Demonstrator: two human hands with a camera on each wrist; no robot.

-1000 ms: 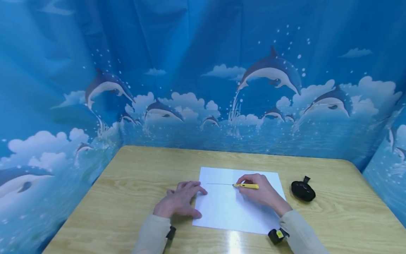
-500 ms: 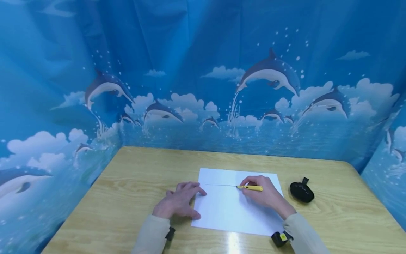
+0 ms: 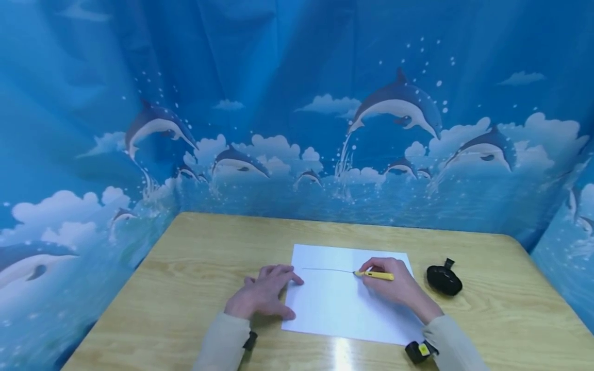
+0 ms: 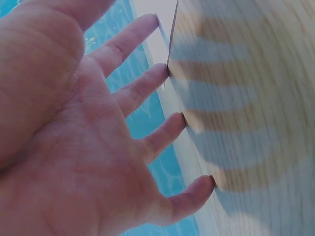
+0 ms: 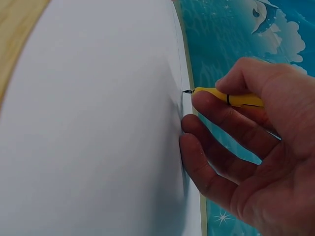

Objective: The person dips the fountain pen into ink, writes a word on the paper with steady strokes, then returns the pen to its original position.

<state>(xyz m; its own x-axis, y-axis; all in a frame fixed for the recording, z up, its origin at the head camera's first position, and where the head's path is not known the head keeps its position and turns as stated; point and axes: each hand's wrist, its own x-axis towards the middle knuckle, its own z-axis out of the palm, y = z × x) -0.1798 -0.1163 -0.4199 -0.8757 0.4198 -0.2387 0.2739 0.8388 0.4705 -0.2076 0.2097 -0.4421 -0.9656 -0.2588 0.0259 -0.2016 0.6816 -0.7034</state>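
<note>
A sheet of white paper (image 3: pixel 331 309) lies on the wooden table. My right hand (image 3: pixel 396 283) pinches a yellow fountain pen (image 3: pixel 381 276) between thumb and fingers. In the right wrist view the dark nib of the pen (image 5: pixel 209 92) touches the sheet, and the other fingers rest on the paper (image 5: pixel 98 123). A thin dark line (image 3: pixel 325 269) runs from near the sheet's upper left to the nib. My left hand (image 3: pixel 262 295) has its fingers spread at the paper's left edge. In the left wrist view the left hand's fingertips (image 4: pixel 199 189) press down along the table and sheet edge.
Right of the paper sits a small glossy black object (image 3: pixel 444 280) with a short tab; its kind is unclear. A blue curtain with dolphins (image 3: pixel 297 129) hangs behind the table (image 3: pixel 209 247). A dark wrist camera (image 3: pixel 416 352) is by the right sleeve.
My right hand has moved right across the sheet with the fountain pen, and the drawn line has grown longer, dipping slightly at its right end. The left hand stays in place.
</note>
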